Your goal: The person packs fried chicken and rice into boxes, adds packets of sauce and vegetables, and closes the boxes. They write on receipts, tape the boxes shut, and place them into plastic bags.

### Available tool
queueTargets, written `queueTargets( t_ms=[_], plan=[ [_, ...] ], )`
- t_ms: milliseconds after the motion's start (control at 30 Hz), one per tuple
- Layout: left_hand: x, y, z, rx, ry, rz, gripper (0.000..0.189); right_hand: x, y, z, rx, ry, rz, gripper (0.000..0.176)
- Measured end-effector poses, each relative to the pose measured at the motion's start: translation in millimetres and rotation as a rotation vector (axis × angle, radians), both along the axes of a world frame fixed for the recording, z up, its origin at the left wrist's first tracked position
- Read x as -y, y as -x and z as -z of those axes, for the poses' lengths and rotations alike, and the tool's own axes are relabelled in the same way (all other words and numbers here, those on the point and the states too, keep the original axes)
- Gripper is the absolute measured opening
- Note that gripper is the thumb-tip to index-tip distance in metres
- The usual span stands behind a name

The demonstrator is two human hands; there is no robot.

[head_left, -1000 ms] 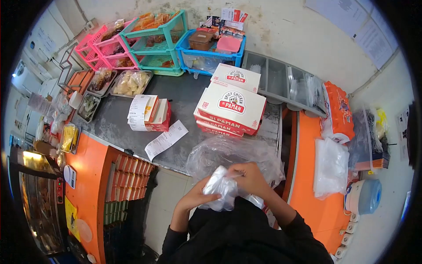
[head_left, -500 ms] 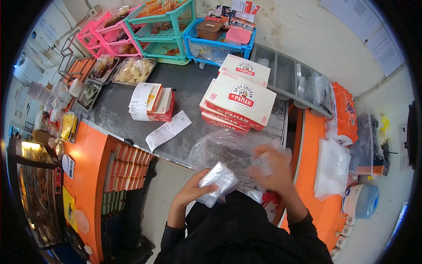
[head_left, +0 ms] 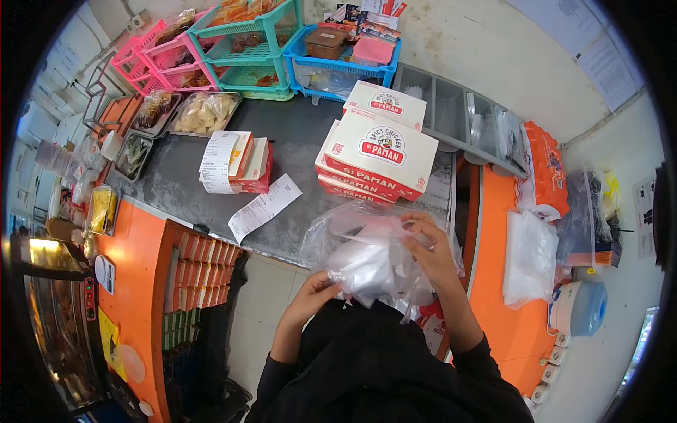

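A thin clear plastic bag (head_left: 321, 243) is stretched between my two hands, over the counter's front edge. Within its outline shows a shiny, silvery-clear plastic packet (head_left: 363, 264), seen through the film. My left hand (head_left: 309, 299) is closed at the lower left of the packet, thumb and fingers pinching plastic there. On the other side my right hand (head_left: 431, 248) pinches the bag near its upper right edge, fingers bent. Just beyond the bag stand stacked white-and-red food boxes (head_left: 384, 149). A long paper receipt (head_left: 265, 208) lies left of them.
Smaller boxes with a receipt (head_left: 257, 166) stand mid-counter. Behind are a blue basket (head_left: 342, 62), green racks (head_left: 257, 74) and a grey divided tray (head_left: 450, 113). Clear bags (head_left: 529, 257) lie on the orange counter at right. Folded cartons (head_left: 201, 271) fill the left shelf.
My right hand has come up and slowed from a blur, now gripping the bag. The shiny packet, earlier bare in my left hand, is now behind the bag's film. The view has shifted slightly.
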State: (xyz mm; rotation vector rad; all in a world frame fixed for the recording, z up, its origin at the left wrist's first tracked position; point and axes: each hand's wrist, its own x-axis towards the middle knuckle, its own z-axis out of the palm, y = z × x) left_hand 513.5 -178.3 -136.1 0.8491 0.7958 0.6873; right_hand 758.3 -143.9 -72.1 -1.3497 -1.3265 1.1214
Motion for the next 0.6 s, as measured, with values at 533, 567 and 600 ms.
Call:
queueTargets(
  t_ms=[533, 567, 600],
  plan=[
    [1, -13, 67, 0.093, -0.377, -0.475, 0.039, 14, 45, 4, 0.537, -0.163, -0.072, 0.023],
    [0, -18, 58, 0.068, -0.352, -0.463, 0.039, 9, 51, 17, 0.308, -0.071, 0.008, 0.029],
    [-5, -23, 46, 0.065, -0.345, -0.457, 0.039, 7, 52, 26, 0.078, 0.021, 0.089, 0.035]
  ],
)
